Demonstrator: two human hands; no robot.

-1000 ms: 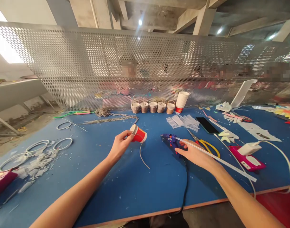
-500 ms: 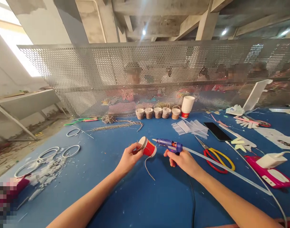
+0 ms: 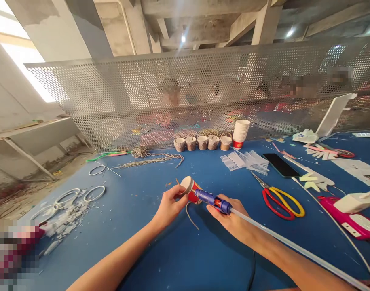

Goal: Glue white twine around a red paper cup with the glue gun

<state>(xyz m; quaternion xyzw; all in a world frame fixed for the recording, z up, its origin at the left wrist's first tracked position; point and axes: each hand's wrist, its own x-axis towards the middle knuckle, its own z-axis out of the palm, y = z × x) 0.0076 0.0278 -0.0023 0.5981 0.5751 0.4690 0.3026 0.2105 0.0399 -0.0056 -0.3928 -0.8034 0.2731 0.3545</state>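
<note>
"Where is the red-and-white paper cup [image 3: 192, 197]?" asked the first.

"Tilted above the blue tabletop [image 3: 160, 258], in a narrow grip of the left hand [image 3: 171, 206]," the second replied. "The right hand [image 3: 233, 214] is wrapped around a blue glue gun [image 3: 213, 200], its nozzle end right at the cup, and a long clear glue stick [image 3: 278, 229] sticks out behind. A thin tan cord [image 3: 191, 218] dangles below the cup."

"What might go wrong?"

"If the gun is hot, a small slip could burn the left fingertips, they are so near. Too hard a squeeze could dent the paper (cups like that give easily), and excess glue could string onto the loose cord. The long stick, if it snagged on the right forearm, might tug the nozzle aside."

"Any brand on show?"

"None readable. The cup's red side is partly hidden by the gun. Beyond it and to its right, a stack of white paper cups [image 3: 242, 130] has a red band at the bottom, its marks too small to read. The black phone [image 3: 280, 165], also right of the cup, shows no lettering."
</note>
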